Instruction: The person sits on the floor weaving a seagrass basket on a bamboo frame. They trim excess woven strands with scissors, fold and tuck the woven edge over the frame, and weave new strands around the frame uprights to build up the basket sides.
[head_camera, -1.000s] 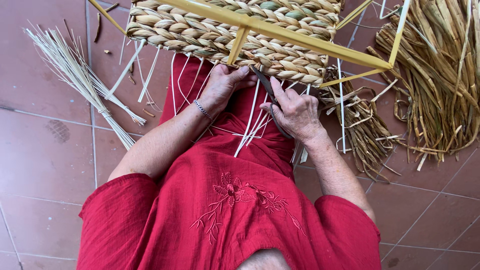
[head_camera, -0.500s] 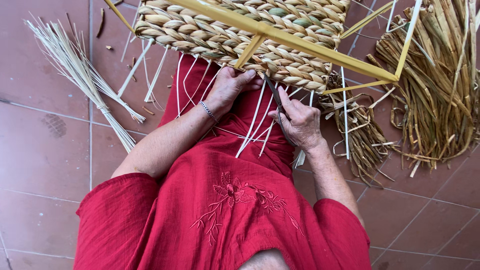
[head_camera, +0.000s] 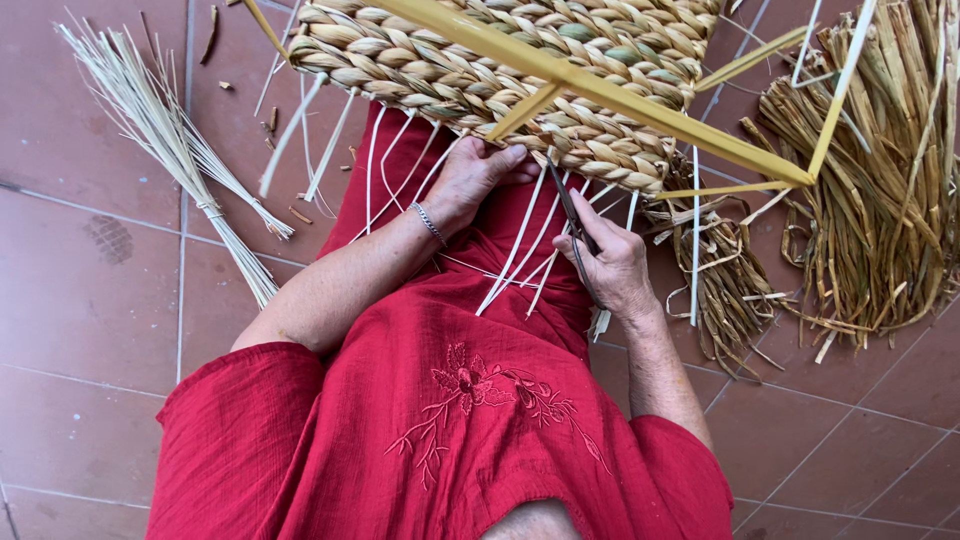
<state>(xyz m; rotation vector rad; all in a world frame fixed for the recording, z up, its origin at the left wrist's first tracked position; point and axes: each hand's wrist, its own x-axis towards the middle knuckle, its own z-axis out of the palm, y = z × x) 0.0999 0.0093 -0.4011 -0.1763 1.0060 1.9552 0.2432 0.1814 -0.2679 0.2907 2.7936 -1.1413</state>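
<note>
1. The woven basket (head_camera: 500, 70) with its yellow frame (head_camera: 620, 95) lies just above my fingers.
2. The pale strips (head_camera: 520, 250) hang from its edge, between my two hands.
3. My left hand (head_camera: 470, 175) presses curled fingers against the braided edge.
4. My right hand (head_camera: 615, 265) is closed around dark scissors (head_camera: 568, 205), their tip pointing at the weave.

Weaving workshop, tiled floor (head_camera: 90, 300), straw bundles (head_camera: 880, 170)

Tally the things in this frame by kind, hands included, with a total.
Hands: 2, left hand, right hand
Scissors: 1
Woven basket: 1
Tied bundle of pale stalks: 1
Pile of dried rushes: 1
Total: 6
</note>
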